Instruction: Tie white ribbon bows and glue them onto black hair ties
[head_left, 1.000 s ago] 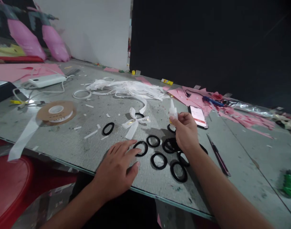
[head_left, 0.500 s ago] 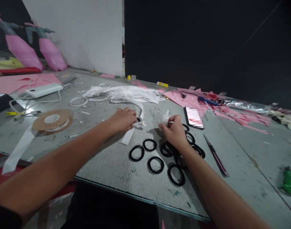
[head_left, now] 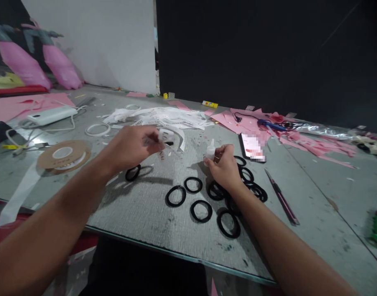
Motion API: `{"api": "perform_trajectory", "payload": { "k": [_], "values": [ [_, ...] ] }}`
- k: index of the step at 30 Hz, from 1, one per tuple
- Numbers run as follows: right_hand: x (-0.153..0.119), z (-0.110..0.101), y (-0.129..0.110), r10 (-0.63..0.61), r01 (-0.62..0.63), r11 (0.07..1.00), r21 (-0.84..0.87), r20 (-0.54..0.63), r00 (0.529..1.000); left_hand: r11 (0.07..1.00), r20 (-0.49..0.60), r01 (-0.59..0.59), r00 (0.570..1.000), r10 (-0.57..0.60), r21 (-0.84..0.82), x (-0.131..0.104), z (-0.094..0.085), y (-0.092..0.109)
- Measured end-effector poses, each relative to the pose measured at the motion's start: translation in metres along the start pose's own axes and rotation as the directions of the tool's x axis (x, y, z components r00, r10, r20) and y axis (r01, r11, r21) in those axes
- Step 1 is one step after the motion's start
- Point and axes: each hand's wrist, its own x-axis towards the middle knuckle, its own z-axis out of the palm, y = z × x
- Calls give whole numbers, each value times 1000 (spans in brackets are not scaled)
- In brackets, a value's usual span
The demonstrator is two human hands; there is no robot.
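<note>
Grey table (head_left: 139,218) here, flecked all over. Black rings (head_left: 210,210) crowd front, several overlapping; one more sits apart at left. Cutter (head_left: 281,196) right of cluster, phone (head_left: 252,149) beyond, screen lit. White ribbon (head_left: 164,116) heaped toward back, spool (head_left: 79,154) on left, pink paper (head_left: 238,120) spreading back right.

On the white ribbon (head_left: 165,135) in the left hand (head_left: 134,144), "LO" can be made out, with "NAL" on a strip just below; the ribbon pile (head_left: 164,117) carries repeated dark capitals, mostly blurred. Print on the brown spool (head_left: 79,152), the yellow tube (head_left: 210,104) and the phone (head_left: 252,148) is illegible.
</note>
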Motion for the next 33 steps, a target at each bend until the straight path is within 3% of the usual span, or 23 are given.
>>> {"api": "perform_trajectory", "payload": {
  "k": [2, 4, 7, 11, 13, 15, 18, 20, 22, 24, 26, 27, 29, 33],
  "values": [
    [0, 1, 0, 7, -7, 1000, 15, -10, 1000, 958, -98, 140, 981, -169, -251, -16, -9, 7],
    [1, 1, 0, 7, -7, 1000, 23, -10, 1000, 857, -130, 236, 936, -327, -457, -35, -11, 12],
    [1, 1, 1, -2, 2, 997, 73, 2, 1000, 646, -22, 389, 846, -532, -657, -66, -2, 14],
    [2, 3, 2, -19, 17, 994, 106, 12, 1000, 228, 251, 453, 772, -584, -862, -99, 20, 10],
    [2, 4, 0, -29, 28, 996, 83, 17, 999, 123, 319, 475, 739, -593, -872, -106, 28, 7],
    [2, 5, -1, -33, 32, 998, 54, 16, 999, 93, 308, 464, 711, -632, -881, -102, 31, 4],
    [2, 5, -3, -32, 31, 999, 24, 11, 999, 139, 223, 422, 699, -680, -896, -75, 32, -1],
    [2, 5, -3, -32, 32, 999, 12, 13, 999, 234, 205, 439, 744, -636, -868, -48, 30, -6],
    [1, 5, -3, -31, 31, 999, 18, 18, 999, 460, 190, 469, 826, -531, -754, -23, 26, -14],
    [-1, 4, -4, -31, 30, 999, 33, 23, 999, 769, 81, 421, 895, -439, -482, -7, 20, -22],
    [-5, 2, -8, -57, 57, 998, 19, -2, 998, 928, -2, 301, 951, -309, -219, -1, 12, -28],
    [-8, 0, -10, -88, 88, 996, -12, -40, 995, 955, -3, 252, 967, -255, -159, -1, 8, -29],
    [-12, -3, -15, -185, 171, 979, -108, -137, 973, 955, 31, 218, 976, -216, -204, -6, 2, -30],
    [-20, -10, -24, -336, 277, 927, -252, -232, 913, 901, 48, 253, 967, -252, -353, -10, 4, -31]
  ]
}}
